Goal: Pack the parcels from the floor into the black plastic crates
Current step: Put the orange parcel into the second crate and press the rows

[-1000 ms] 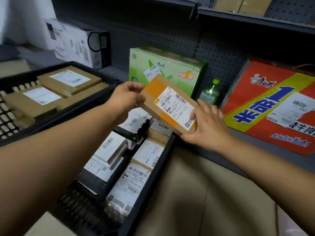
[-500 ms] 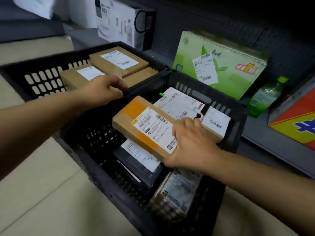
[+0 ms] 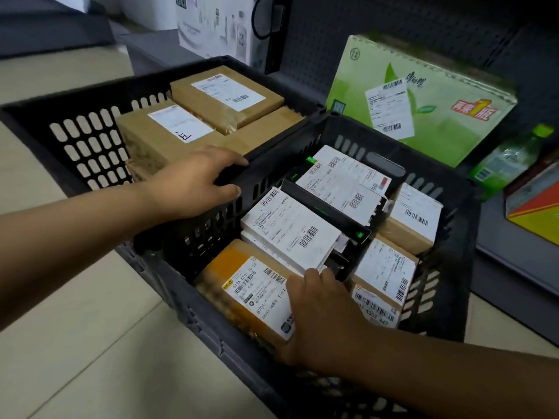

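A: R hand point(image 3: 325, 316)?
B: Nearest to cam, fingers curled on the orange-taped cardboard parcel point(image 3: 245, 293), gripping its near right end. Parcel lies in the near-left corner of the near black crate point(image 3: 435, 182), label up
A: What's next to it?
B: White-labelled flat box point(image 3: 290, 229) just behind, touching. Black box w/ green marks point(image 3: 332, 213) tilted across the middle, big white label on it. Brown parcels on the right side point(image 3: 384, 276), point(image 3: 414, 219)
A: L hand point(image 3: 193, 189)?
B: Farther back, holds the crate's left rim, thumb on the inside wall, fingers over the top edge
A: 2nd crate?
B: Far black crate point(image 3: 78, 128) touches the 1st on its left, holds brown cardboard boxes point(image 3: 225, 96) w/ white labels, stacked
A: Beyond?
B: Green carton point(image 3: 423, 98) leaning on the pegboard shelf, green bottle point(image 3: 511, 158) beside it, white carton point(image 3: 214, 22) far left. Crates sit on pale floor tiles point(image 3: 75, 343)
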Available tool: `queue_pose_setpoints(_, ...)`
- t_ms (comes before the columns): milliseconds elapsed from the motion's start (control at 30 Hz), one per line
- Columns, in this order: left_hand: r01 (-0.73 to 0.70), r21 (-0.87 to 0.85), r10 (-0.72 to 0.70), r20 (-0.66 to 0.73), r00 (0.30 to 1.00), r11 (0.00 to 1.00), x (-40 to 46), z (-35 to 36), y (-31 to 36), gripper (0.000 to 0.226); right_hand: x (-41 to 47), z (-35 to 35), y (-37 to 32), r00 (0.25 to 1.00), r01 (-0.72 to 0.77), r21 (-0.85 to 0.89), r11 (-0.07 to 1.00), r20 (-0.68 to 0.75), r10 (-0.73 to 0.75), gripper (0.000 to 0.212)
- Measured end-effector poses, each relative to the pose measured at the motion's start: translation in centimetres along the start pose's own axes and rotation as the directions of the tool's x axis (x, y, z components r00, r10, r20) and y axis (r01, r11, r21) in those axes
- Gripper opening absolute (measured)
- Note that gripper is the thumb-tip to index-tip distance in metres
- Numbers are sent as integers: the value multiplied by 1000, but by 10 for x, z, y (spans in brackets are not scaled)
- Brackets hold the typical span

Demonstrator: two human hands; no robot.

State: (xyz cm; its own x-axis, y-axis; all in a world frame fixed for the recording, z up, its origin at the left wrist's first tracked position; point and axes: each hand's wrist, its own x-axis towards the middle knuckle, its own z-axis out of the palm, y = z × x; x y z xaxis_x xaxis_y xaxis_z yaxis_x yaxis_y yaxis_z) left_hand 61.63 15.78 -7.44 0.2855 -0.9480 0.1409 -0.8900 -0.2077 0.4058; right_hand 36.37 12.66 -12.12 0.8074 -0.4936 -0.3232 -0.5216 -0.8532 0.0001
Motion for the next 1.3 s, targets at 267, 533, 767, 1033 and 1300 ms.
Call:
queue_pose_setpoints(267,-54,45,55,-36,998,998,1,1,-2,45,0,-12,3,988,36,17,999,-148,-33,60)
queue_pose_setpoints(533,-90,59,91,-14,996,994,2,2,-2,46,8,-35,50,951,-77,-71,995,-304,52,75)
queue_pose_setpoints(767,-108,114,110,-15,994,988,2,3,-3,45,32,-36,73,965,-124,-25,992,-236,115,89)
queue_pose_setpoints(1033,-169,392,217,-82,973,904,8,-1,15,76,24,-64,99,951,-86,109,990,-288,114,92)
queue_pose_setpoints(1300,-324,374,320,73,944,869,66,53,67,55,58,-110,190,860,-340,75,938,-379,342,88)
